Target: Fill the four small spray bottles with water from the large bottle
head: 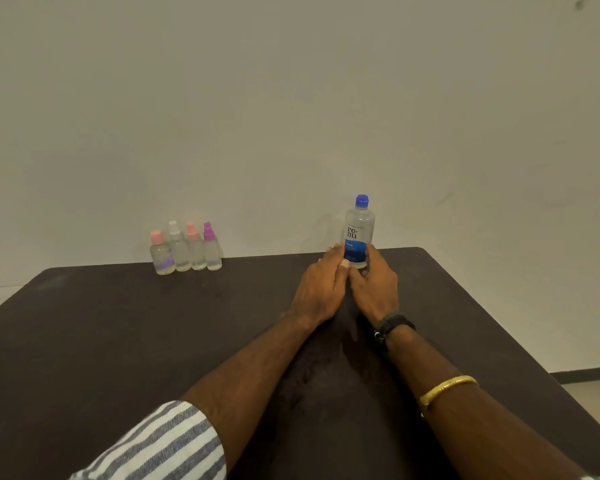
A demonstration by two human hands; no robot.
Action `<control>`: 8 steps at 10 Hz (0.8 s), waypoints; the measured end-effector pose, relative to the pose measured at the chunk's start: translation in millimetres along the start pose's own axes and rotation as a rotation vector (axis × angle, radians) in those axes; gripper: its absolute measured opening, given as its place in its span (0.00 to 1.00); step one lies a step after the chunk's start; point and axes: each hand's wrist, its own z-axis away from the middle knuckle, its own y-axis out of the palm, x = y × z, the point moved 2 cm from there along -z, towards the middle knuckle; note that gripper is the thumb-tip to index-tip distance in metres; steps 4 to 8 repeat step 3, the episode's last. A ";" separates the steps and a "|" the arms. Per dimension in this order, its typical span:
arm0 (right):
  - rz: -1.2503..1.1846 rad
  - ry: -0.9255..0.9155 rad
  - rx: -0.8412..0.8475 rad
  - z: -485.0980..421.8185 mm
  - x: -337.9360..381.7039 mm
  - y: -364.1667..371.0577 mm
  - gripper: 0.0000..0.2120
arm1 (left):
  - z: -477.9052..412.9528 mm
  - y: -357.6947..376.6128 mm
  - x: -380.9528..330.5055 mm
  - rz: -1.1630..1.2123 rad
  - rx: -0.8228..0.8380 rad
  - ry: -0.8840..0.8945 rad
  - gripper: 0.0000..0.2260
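Observation:
The large clear bottle (pixel 359 230) with a blue cap and blue label stands upright near the table's far edge, right of centre. My left hand (pixel 321 292) and my right hand (pixel 374 289) wrap around its base from either side, fingers touching it. Several small clear spray bottles stand in a tight row at the far left: one with a pink cap (pixel 161 254), one with a white sprayer (pixel 179 249), one with a salmon sprayer (pixel 195 249) and one with a purple sprayer (pixel 211 249). All of them are capped.
The dark brown table (pixel 118 341) fills the lower view; its far edge meets a plain pale wall. The table's right edge runs diagonally down to the right, with floor beyond. A wet-looking patch lies on the table between my forearms.

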 end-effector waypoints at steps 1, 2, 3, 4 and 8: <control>0.008 0.012 0.031 11.2 5.0 -0.7 0.26 | 11.8 -7.2 -1.2 -0.056 0.036 -0.002 0.22; 0.034 0.045 0.061 27.8 16.6 -2.8 0.30 | 25.6 -18.0 -7.8 -0.111 0.048 -0.001 0.22; 0.038 0.052 0.066 40.9 25.5 -3.0 0.31 | 38.2 -25.2 -15.2 -0.134 0.024 0.021 0.23; 0.038 0.052 0.066 40.9 25.5 -3.0 0.31 | 38.2 -25.2 -15.2 -0.134 0.024 0.021 0.23; 0.038 0.052 0.066 40.9 25.5 -3.0 0.31 | 38.2 -25.2 -15.2 -0.134 0.024 0.021 0.23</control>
